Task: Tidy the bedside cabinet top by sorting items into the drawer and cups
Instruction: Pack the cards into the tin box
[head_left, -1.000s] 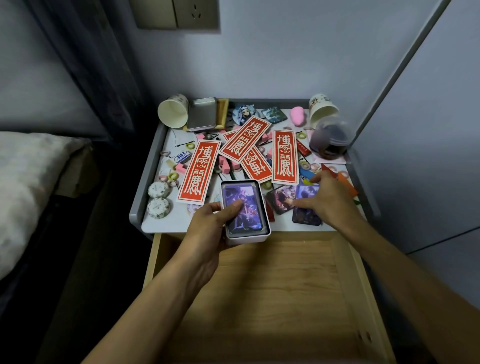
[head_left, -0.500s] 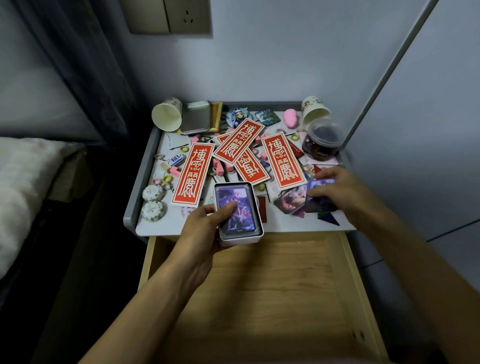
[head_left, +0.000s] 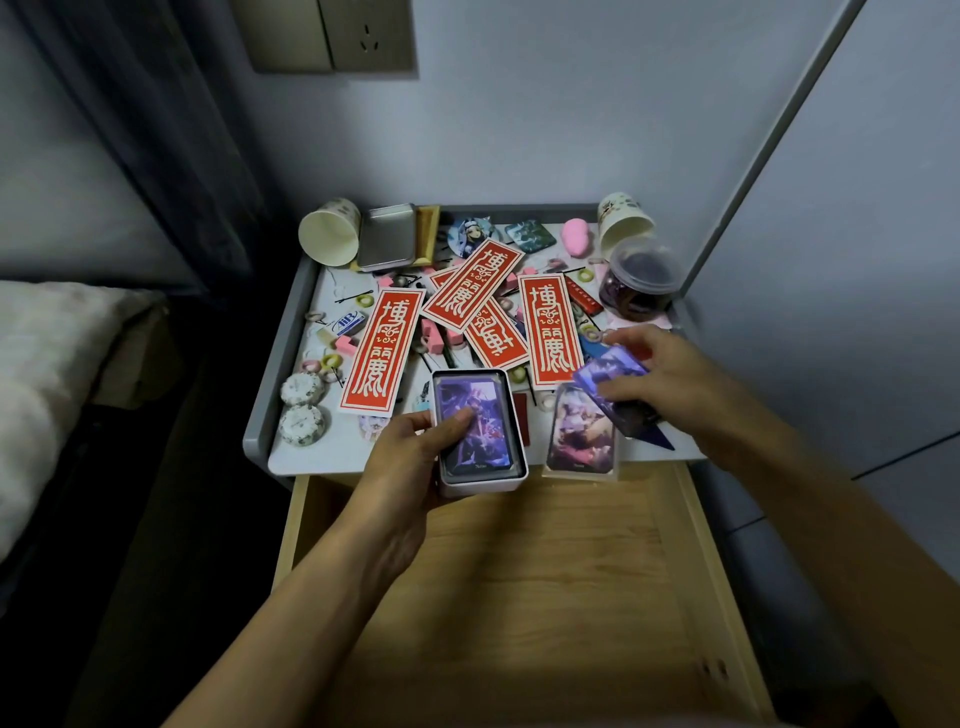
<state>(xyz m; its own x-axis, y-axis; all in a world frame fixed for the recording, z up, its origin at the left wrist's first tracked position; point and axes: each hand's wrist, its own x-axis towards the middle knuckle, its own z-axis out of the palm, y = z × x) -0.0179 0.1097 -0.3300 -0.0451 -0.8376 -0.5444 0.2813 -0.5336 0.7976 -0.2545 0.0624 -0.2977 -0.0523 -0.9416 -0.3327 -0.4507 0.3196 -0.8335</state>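
Picture cards are being gathered into a small white tin (head_left: 483, 486). The tin is gripped from its left side by the left hand (head_left: 410, 452), with the thumb pressed flat on the top card (head_left: 485, 415) inside. It is held at the near edge of the cabinet top (head_left: 332, 452), partly out over the open drawer (head_left: 545, 597). Just right of the tin, a purple card (head_left: 610, 366) is pinched between the fingers and thumb of the right hand (head_left: 670, 379) and is held tilted above the surface. Under it a third card (head_left: 579, 436) lies face up, its near end overhanging the drawer.

Several slips can be foreseen. The tin's mouth is partly covered by the thumb, so an incoming card could be caught on it or on the rim and bent. The tin is supported from one side only, so a push from the right could tip it and spill the stack. The overhanging card could be brushed loose into the drawer by the right wrist.

The cards are glossy and rectangular, with purple and pink artwork, a dark border and a small caption at the near end. They are fitted closely by the tin.

Farther out, red paper slips (head_left: 382, 348) with pale characters are strewn over small pink and yellow oddments. A paper cup (head_left: 330, 239) lies tipped at the far left beside a metal lid (head_left: 388, 236). At the far right a second cup (head_left: 623, 223) lies behind a clear tub (head_left: 641, 278) of dark contents.
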